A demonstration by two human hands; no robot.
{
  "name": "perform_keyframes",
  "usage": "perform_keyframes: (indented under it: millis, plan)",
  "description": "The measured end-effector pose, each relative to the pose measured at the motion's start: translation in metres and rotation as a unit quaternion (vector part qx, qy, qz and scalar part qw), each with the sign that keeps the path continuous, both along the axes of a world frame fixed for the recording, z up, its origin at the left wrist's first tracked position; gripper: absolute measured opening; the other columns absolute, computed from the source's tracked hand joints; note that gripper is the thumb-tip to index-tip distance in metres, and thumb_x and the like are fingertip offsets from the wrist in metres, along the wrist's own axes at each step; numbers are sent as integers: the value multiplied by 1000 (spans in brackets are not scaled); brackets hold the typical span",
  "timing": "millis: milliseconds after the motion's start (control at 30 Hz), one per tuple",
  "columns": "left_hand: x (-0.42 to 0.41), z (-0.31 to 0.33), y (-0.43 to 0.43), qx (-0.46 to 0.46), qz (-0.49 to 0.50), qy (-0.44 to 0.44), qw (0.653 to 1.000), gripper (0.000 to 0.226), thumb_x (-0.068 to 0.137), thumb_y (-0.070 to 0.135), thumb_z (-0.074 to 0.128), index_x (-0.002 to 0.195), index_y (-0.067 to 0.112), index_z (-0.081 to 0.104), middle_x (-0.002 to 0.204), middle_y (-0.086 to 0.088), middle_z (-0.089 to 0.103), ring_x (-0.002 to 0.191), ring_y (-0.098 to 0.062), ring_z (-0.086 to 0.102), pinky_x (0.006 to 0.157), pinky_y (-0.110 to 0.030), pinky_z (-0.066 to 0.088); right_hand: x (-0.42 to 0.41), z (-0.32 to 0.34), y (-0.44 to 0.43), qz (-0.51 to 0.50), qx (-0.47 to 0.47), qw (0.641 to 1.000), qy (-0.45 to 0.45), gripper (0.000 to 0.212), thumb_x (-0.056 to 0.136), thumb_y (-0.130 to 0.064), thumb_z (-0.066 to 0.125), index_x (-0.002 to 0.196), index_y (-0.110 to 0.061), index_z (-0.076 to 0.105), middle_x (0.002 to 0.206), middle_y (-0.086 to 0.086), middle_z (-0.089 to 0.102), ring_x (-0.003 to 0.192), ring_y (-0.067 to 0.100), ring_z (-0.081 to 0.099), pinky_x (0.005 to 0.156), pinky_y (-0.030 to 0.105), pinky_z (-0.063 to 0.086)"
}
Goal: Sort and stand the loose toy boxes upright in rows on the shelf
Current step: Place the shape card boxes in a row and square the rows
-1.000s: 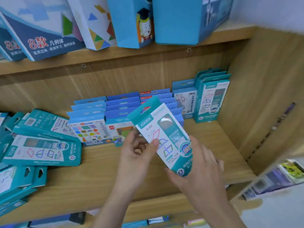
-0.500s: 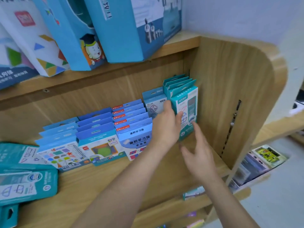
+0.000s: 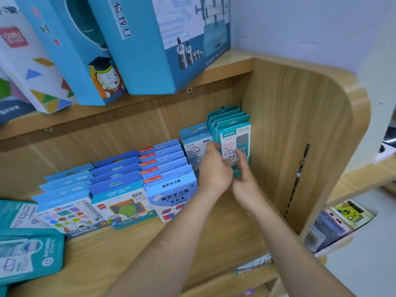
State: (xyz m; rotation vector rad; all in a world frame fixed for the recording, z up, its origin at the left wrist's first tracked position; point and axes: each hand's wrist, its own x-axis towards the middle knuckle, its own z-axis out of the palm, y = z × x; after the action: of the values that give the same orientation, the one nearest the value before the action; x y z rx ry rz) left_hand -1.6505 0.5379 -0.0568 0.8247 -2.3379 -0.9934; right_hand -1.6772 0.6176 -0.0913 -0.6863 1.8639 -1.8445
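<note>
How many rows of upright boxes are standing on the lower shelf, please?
5, left to right: shapes row, green-circle row, red-labelled row, cube-frame row, teal row beside the side panel.

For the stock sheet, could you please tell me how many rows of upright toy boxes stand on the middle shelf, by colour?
Rows of upright blue cardboard toy boxes: 4
Rows of upright teal cardboard toy boxes: 1
Total: 5 rows

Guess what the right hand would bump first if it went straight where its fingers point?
Most likely the front teal box, standing beside the shelf's side wall. The right hand looks almost on its face, though depth is unclear.
</note>
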Motion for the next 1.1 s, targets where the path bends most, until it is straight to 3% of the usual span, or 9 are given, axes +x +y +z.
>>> perform_keyframes:
  millis: [100,167,300,400,467,533,600,700,1100]
  plan:
    - [18,22,-6,-103,-49,-77,990,46,86,1,49,130,15,47,123,-8,62,114,-27,57,91,-40,49,1,-3,-7,-33,11,999,40,73,89,0,55,145,-35,24,145,-2,38,131,14,42,106,32,40]
    - [40,35,-9,-215,-74,-94,969,48,84,4,50,129,21,53,128,-1,59,116,-23,54,91,-38,48,2,-3,-8,-57,65,988,127,68,86,-1,57,140,-32,30,141,4,35,123,15,43,103,34,42]
    - [79,35,-32,-441,-140,-214,860,45,84,23,58,129,24,54,142,0,44,135,-21,31,113,-43,22,1,10,-13,-54,228,919,318,67,87,-9,57,142,-36,30,125,7,31,99,23,51,83,35,50]
    - [87,29,-50,-494,-155,-273,811,49,85,25,58,133,24,49,150,-5,32,142,-23,19,116,-48,8,0,19,-17,-46,294,897,327,70,89,-17,58,146,-36,22,120,6,31,104,25,48,84,34,48]
    - [89,28,-54,-488,-171,-264,814,59,85,25,59,140,27,38,154,-4,24,143,-22,14,116,-46,8,4,22,-18,-60,276,899,333,64,91,-21,56,147,-32,26,120,7,36,107,25,49,86,34,46]
    - [94,30,-57,-446,-158,-231,850,80,81,27,64,147,32,20,157,-1,16,144,-20,10,117,-42,8,15,26,-20,-39,188,937,292,54,94,-29,53,145,-27,35,126,6,45,114,21,50,94,31,43]
    - [106,32,-64,-411,-111,-230,875,97,77,36,69,150,31,5,159,0,8,146,-18,4,118,-39,5,33,32,-26,54,81,989,114,51,96,-41,49,144,-28,38,137,-7,47,125,6,44,104,23,33]
    - [130,28,-81,-380,-43,-288,878,108,74,51,71,151,28,-2,160,-1,-1,147,-19,-3,118,-44,2,52,32,-40,143,19,988,-55,62,93,-57,40,147,-30,33,147,-21,32,134,-3,30,115,26,22]
    - [142,16,-90,-388,-24,-292,874,107,77,53,67,151,24,-5,160,-2,-1,147,-20,-3,116,-48,-4,54,26,-66,115,8,991,-61,58,97,-49,40,149,-27,27,151,-16,29,127,-7,26,104,17,21]
